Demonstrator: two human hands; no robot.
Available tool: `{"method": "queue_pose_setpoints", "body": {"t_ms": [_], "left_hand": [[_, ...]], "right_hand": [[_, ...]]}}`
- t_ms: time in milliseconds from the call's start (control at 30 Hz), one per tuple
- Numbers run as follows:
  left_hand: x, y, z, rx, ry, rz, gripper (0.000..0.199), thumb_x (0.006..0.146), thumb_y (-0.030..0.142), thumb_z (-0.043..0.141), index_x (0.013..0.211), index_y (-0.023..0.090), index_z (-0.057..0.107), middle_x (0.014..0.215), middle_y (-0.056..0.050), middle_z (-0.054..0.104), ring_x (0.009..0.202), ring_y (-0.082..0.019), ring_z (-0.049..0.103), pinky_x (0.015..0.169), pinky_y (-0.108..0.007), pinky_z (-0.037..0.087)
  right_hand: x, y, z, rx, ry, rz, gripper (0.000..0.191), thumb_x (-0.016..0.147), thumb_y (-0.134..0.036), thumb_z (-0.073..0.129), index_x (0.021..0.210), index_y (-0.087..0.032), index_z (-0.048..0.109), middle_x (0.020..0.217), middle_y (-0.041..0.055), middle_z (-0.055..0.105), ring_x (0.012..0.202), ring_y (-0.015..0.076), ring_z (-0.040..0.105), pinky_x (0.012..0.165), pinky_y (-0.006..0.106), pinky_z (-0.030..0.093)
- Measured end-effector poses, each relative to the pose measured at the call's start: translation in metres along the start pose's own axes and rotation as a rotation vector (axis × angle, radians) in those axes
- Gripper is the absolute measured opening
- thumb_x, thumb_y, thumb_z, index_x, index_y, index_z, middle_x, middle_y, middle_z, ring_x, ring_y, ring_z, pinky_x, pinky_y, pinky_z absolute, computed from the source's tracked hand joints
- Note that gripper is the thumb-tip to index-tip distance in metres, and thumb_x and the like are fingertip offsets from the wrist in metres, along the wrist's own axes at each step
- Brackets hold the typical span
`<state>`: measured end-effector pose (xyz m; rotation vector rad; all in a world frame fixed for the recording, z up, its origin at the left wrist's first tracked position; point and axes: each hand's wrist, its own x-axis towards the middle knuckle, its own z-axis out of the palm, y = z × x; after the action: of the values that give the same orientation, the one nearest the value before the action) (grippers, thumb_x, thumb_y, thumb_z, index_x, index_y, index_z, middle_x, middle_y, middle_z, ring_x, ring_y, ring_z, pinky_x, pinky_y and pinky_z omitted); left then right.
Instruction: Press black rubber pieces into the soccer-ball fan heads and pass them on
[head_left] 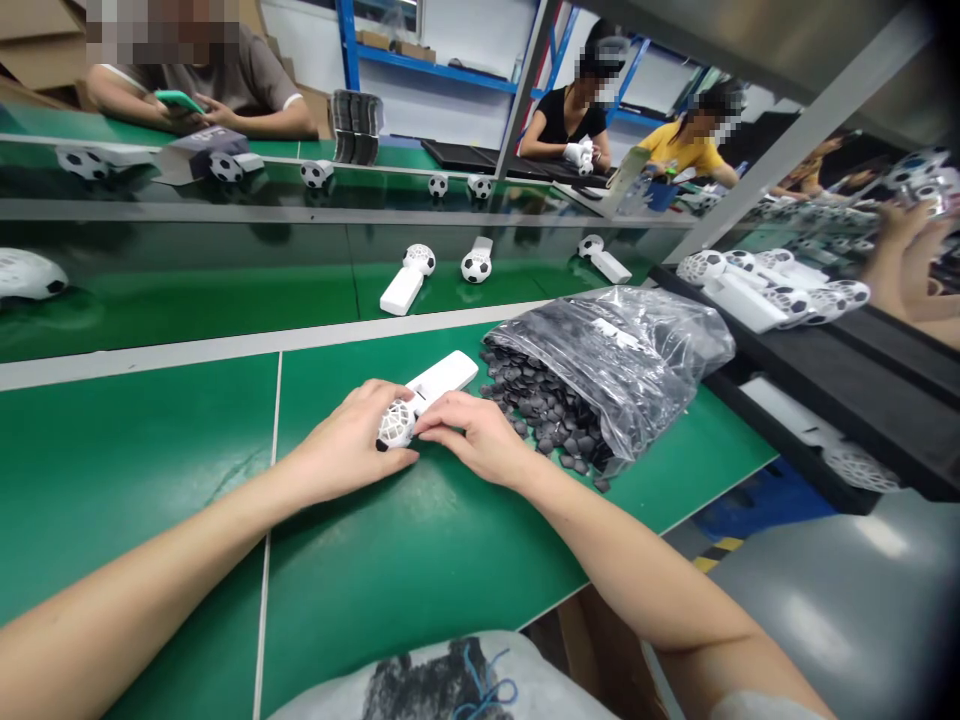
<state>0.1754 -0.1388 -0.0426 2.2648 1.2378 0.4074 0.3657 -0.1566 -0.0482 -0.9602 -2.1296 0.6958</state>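
The fingers of the left hand point(349, 445) were curled closed around the white handheld fan point(442, 380), clasping its football-patterned cage head point(396, 425), while the white handle stuck out past the fingertips. The right hand point(476, 435) lay just beside it, its fingers extended rather than clenched, their tips touching the cage. Just beyond those right fingers, black hexagonal pieces point(544, 415) spilled from a clear plastic bag point(637, 345) onto the green workbench mat point(150, 470). Farther ahead of the fingers, another white fan point(403, 290) lay on the next bench.
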Motion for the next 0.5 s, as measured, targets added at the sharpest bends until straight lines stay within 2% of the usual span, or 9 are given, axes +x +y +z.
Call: {"method": "queue_pose_setpoints", "body": {"t_ms": [100, 300, 500], "left_hand": [[0.0, 0.003, 0.003, 0.005, 0.031, -0.022, 0.053, 0.069, 0.045, 0.058, 0.112, 0.019, 0.043, 0.114, -0.008, 0.048, 0.108, -0.027, 0.046, 0.09, -0.041, 0.039], [0.001, 0.009, 0.006, -0.001, 0.107, -0.033, 0.039, 0.071, 0.038, 0.051, 0.102, 0.015, 0.045, 0.102, -0.011, 0.052, 0.1, -0.029, 0.048, 0.085, -0.043, 0.04], [0.0, 0.008, 0.01, -0.037, 0.152, -0.036, 0.035, 0.069, 0.036, 0.053, 0.099, 0.018, 0.046, 0.099, -0.008, 0.052, 0.097, -0.028, 0.048, 0.082, -0.043, 0.042]], "right_hand": [[0.003, 0.005, 0.005, 0.001, -0.002, -0.021, 0.016, 0.083, -0.003, 0.06, 0.083, -0.019, 0.064, 0.086, -0.0007, 0.062, 0.085, 0.0136, 0.057, 0.08, 0.024, 0.044], [0.009, 0.011, 0.005, 0.032, 0.04, -0.003, 0.016, 0.075, -0.005, 0.07, 0.073, -0.017, 0.06, 0.075, -0.0036, 0.059, 0.072, 0.0119, 0.056, 0.072, 0.021, 0.043], [0.011, 0.012, 0.005, 0.004, 0.004, 0.005, 0.013, 0.076, -0.009, 0.071, 0.073, -0.018, 0.061, 0.075, -0.004, 0.061, 0.074, 0.0122, 0.057, 0.072, 0.021, 0.042]]}}
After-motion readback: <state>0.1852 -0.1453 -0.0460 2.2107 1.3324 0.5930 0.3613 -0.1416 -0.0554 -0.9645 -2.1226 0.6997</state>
